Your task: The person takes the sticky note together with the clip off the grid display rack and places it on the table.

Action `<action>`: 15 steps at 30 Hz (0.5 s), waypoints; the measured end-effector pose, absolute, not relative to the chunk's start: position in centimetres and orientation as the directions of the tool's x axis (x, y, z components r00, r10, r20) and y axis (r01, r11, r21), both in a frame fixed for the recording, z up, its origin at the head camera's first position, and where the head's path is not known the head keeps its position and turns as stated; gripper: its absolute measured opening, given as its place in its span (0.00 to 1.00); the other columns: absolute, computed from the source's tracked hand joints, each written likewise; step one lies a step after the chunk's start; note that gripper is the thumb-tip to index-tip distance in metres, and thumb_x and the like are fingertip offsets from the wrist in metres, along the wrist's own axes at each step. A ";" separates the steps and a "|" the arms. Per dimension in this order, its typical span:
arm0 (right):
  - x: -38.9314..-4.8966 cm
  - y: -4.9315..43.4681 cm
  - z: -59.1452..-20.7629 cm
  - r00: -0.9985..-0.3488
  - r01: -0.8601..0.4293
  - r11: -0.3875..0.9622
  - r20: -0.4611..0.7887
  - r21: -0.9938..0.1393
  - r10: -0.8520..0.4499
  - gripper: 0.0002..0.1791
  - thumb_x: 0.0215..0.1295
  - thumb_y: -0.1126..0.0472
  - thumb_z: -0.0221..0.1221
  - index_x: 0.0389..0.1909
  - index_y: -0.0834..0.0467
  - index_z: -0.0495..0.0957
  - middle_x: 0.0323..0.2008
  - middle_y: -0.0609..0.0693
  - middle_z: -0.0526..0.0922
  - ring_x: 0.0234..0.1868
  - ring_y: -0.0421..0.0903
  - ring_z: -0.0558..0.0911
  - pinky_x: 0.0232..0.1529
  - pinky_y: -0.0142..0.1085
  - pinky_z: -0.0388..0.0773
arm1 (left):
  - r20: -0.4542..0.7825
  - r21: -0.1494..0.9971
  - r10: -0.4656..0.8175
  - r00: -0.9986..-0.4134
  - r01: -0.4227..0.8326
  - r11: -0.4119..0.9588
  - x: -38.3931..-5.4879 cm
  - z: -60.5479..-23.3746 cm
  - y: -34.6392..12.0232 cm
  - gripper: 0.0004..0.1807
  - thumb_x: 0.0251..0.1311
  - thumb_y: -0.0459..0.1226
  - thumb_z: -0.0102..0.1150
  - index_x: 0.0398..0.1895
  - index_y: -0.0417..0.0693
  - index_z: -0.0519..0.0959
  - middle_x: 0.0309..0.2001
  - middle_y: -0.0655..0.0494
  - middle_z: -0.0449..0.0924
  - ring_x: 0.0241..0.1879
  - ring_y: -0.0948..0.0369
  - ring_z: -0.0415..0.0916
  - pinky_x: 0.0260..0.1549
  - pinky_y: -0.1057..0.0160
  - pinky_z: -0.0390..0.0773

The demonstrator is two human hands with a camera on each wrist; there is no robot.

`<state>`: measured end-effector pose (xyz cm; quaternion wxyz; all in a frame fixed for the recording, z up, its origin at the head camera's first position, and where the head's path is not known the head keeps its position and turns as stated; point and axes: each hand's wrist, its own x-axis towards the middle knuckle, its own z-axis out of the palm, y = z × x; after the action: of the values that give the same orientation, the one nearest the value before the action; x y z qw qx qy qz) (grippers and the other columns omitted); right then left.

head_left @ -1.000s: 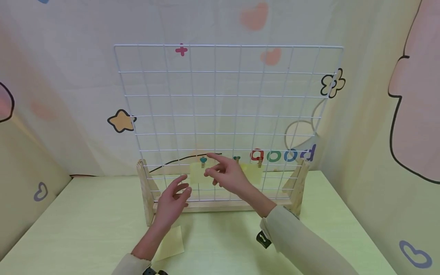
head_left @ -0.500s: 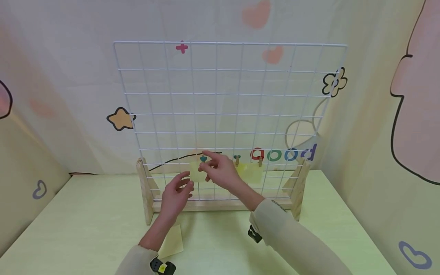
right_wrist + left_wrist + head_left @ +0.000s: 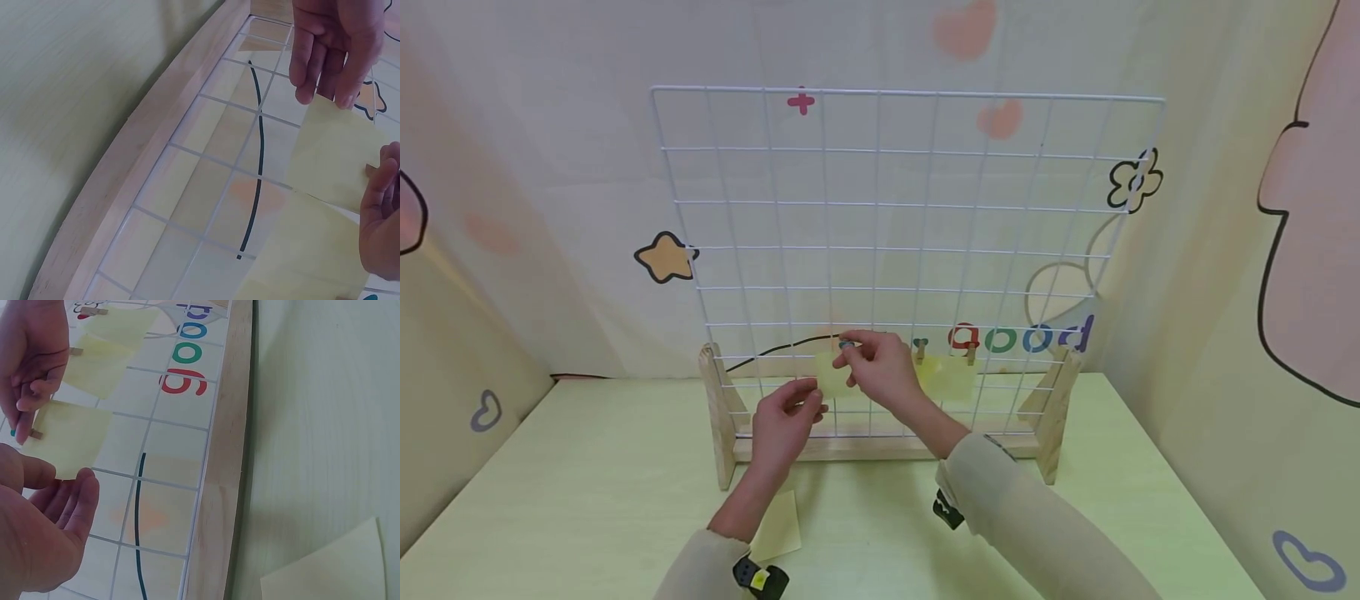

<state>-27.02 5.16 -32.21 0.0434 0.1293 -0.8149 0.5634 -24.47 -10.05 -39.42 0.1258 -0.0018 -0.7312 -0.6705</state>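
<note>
A square yellow sticky note (image 3: 829,379) hangs low on the white wire grid (image 3: 907,92). My left hand (image 3: 782,427) pinches its left edge between thumb and fingers. At the note's top, my right hand (image 3: 886,375) pinches a small wooden clothespin (image 3: 36,434) with a teal ornament, mostly covered by the fingers in the head view. Immediately right of that hand, two more yellow notes overlap on the grid, the outer note (image 3: 958,379) held by a clothespin (image 3: 972,354) and the inner one by another clothespin (image 3: 921,352).
The grid stands in a wooden base (image 3: 868,451) with an upright foot (image 3: 718,425) at each side. A loose yellow note (image 3: 779,527) lies on the table (image 3: 550,492) in front, close to my left forearm. A printed backdrop (image 3: 587,167) rises behind.
My right hand has moved slightly left and its fingers have closed onto the clothespin. My left hand has come up and right to the note's edge and now pinches it.
</note>
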 end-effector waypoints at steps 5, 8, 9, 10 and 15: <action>-27.0 5.0 -32.2 -0.964 -0.261 0.345 0.224 -0.902 -0.145 0.14 0.70 0.62 0.54 0.53 0.58 0.80 0.30 0.50 0.87 0.20 0.42 0.80 0.14 0.27 0.61 | 0.193 0.980 -0.174 -0.966 0.180 0.089 -24.5 -39.4 -9.9 0.12 0.63 0.31 0.58 0.47 0.33 0.80 0.42 0.36 0.82 0.31 0.61 0.84 0.34 0.68 0.82; -27.0 5.0 -32.2 -0.964 -0.263 0.339 0.228 -0.903 -0.139 0.14 0.70 0.62 0.54 0.52 0.59 0.81 0.29 0.50 0.87 0.24 0.51 0.83 0.15 0.27 0.63 | 0.196 0.979 -0.181 -0.964 0.182 0.092 -24.5 -39.4 -9.9 0.12 0.63 0.31 0.58 0.46 0.32 0.81 0.40 0.36 0.83 0.29 0.64 0.83 0.33 0.68 0.82; -27.0 4.9 -32.2 -0.964 -0.260 0.333 0.227 -0.906 -0.136 0.14 0.70 0.63 0.54 0.52 0.59 0.81 0.29 0.50 0.87 0.25 0.53 0.83 0.15 0.27 0.64 | 0.198 0.978 -0.183 -0.963 0.183 0.095 -24.5 -39.4 -9.8 0.12 0.63 0.31 0.58 0.46 0.32 0.81 0.40 0.36 0.83 0.29 0.65 0.83 0.33 0.68 0.82; -27.0 4.9 -32.2 -0.965 -0.260 0.326 0.228 -0.909 -0.133 0.14 0.70 0.63 0.54 0.52 0.59 0.81 0.29 0.50 0.87 0.26 0.55 0.84 0.16 0.27 0.65 | 0.200 0.978 -0.186 -0.962 0.184 0.100 -24.5 -39.3 -9.8 0.12 0.63 0.31 0.58 0.46 0.32 0.81 0.39 0.36 0.83 0.28 0.66 0.82 0.33 0.68 0.82; -27.0 4.8 -32.3 -0.968 -0.250 0.289 0.227 -0.924 -0.111 0.12 0.70 0.64 0.54 0.50 0.59 0.82 0.28 0.51 0.86 0.26 0.51 0.84 0.20 0.27 0.73 | 0.208 0.975 -0.204 -0.957 0.186 0.121 -24.3 -39.2 -9.7 0.11 0.62 0.31 0.58 0.44 0.33 0.82 0.37 0.37 0.83 0.26 0.66 0.82 0.30 0.68 0.82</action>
<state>-27.05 4.78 -32.32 0.0595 0.1127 -0.8007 0.5853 -24.32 -9.75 -39.21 0.1472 0.0062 -0.7339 -0.6631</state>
